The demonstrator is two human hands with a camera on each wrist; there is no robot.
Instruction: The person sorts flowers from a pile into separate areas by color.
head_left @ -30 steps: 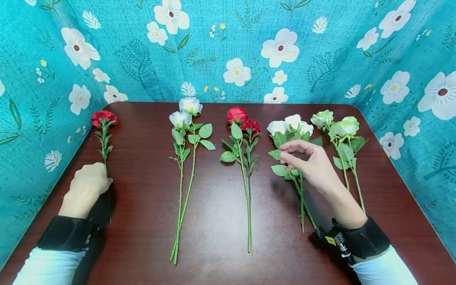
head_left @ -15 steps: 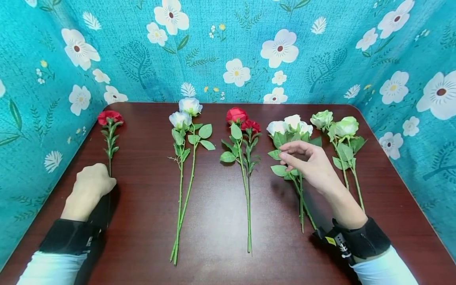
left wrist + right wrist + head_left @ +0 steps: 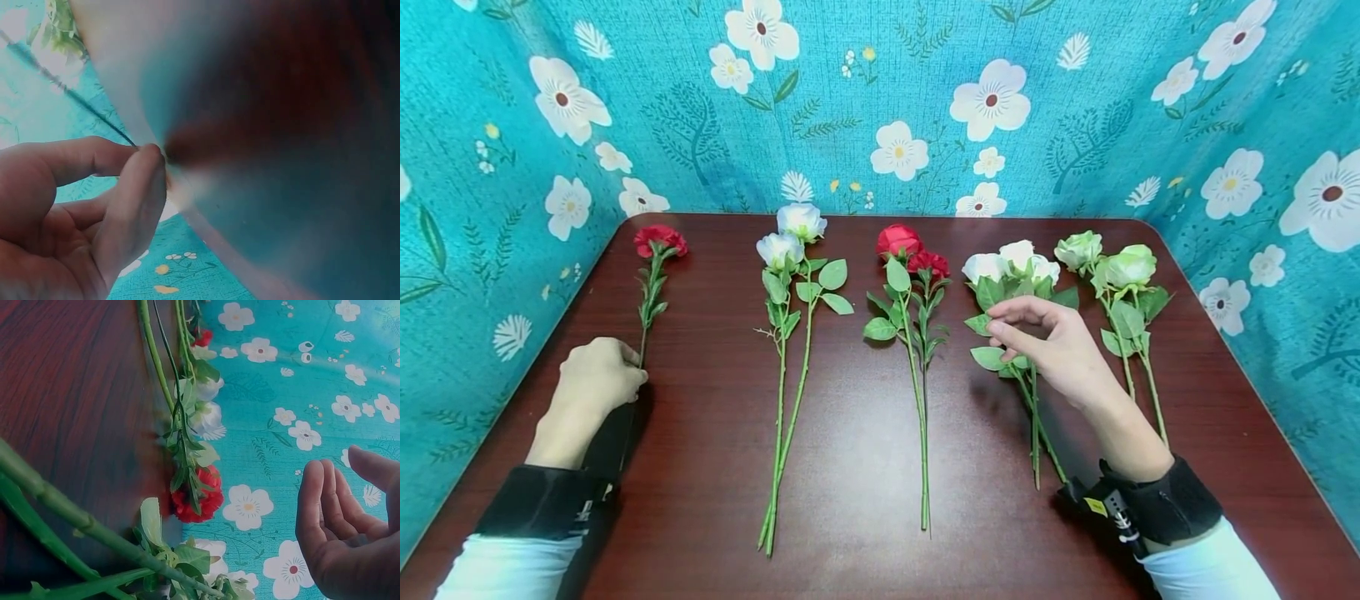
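At the table's left side my left hand [image 3: 591, 379] pinches the thin stem of a red carnation [image 3: 659, 240], whose head points to the far edge. In the left wrist view, thumb and forefinger meet on the dark stem [image 3: 94, 110]; its flower lies outside that view. My right hand [image 3: 1056, 342] hovers with loosely bent fingers over a bunch of white roses [image 3: 1018, 262], partly covering their leaves and stems. Seen from the right wrist, that hand [image 3: 350, 550] holds nothing, and thumb and fingers are apart.
Two pale blue roses [image 3: 780, 252] lie left of centre, stems crossing. Centrally, a red rose [image 3: 898, 241] lies beside another red carnation [image 3: 928, 265]. Two green-white roses [image 3: 1129, 267] are at the right. A floral turquoise cloth [image 3: 850, 108] rises behind the brown table [image 3: 700, 467].
The carnation in my left hand has shifted to the right, its head moving most. My left hand has moved slightly right with it. The right hand stays where it was.
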